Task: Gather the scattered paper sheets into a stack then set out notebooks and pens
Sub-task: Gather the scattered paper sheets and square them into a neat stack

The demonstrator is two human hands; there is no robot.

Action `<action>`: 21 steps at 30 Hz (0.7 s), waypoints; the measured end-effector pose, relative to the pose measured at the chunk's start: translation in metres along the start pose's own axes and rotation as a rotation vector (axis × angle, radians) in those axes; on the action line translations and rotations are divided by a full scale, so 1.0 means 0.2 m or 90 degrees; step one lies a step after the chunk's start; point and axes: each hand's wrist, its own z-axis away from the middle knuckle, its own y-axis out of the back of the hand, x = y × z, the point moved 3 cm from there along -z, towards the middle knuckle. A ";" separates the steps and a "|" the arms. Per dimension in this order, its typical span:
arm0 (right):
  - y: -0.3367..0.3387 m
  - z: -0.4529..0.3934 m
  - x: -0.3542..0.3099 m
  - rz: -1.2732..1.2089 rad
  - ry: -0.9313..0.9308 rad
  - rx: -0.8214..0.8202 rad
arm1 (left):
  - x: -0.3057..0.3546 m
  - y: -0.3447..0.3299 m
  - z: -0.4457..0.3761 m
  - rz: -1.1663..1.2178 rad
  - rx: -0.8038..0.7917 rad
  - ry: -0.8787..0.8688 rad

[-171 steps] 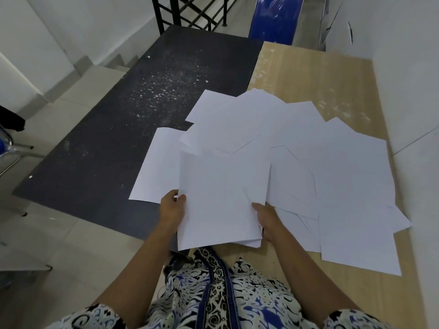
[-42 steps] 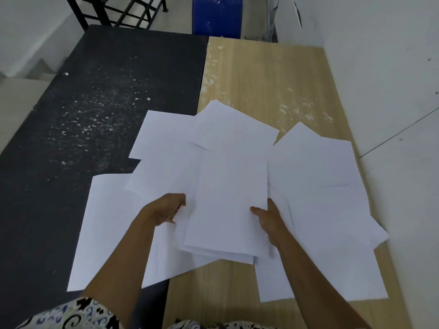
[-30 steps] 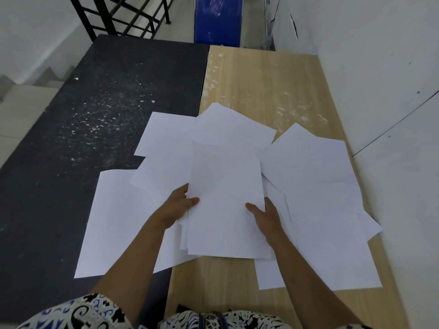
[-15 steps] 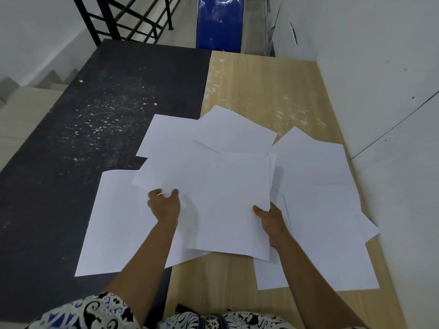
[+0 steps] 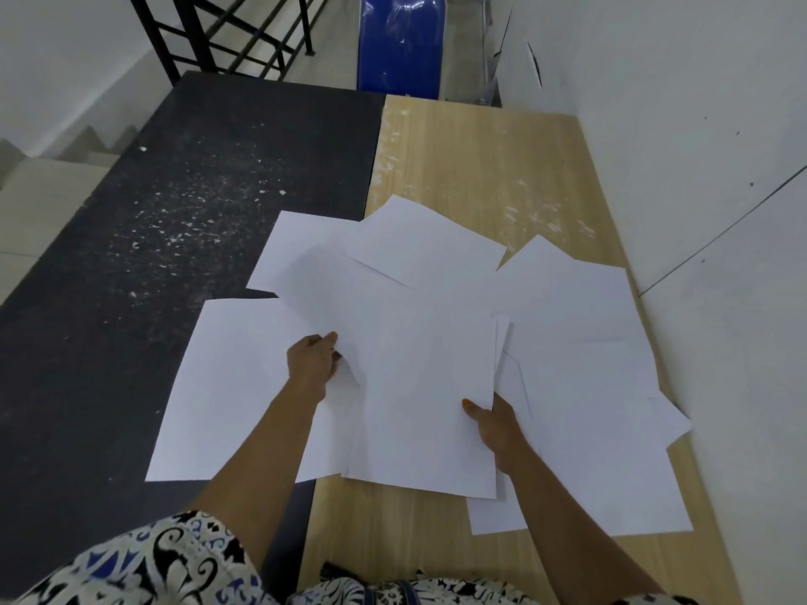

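Loose paper sheets [image 5: 581, 307] fan over the wooden table [image 5: 502, 159] and onto the black table [image 5: 131, 255] left of it. Gathering seems underway: the right hand [image 5: 495, 423] pinches the stack [image 5: 428, 395] while the left hand [image 5: 312, 362] pinches a sheet's edge beside it, likely added next. No writing is visible.
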 end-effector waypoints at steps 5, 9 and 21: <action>0.00 0.00 0.01 -0.011 0.004 0.008 | -0.07 0.04 0.02 -0.121 0.016 -0.058; -0.01 0.01 0.01 -0.039 0.018 0.006 | -0.06 0.10 0.02 -0.082 0.015 -0.060; -0.09 0.06 -0.10 -0.089 0.077 0.000 | 0.00 0.28 0.06 -0.148 0.177 -0.278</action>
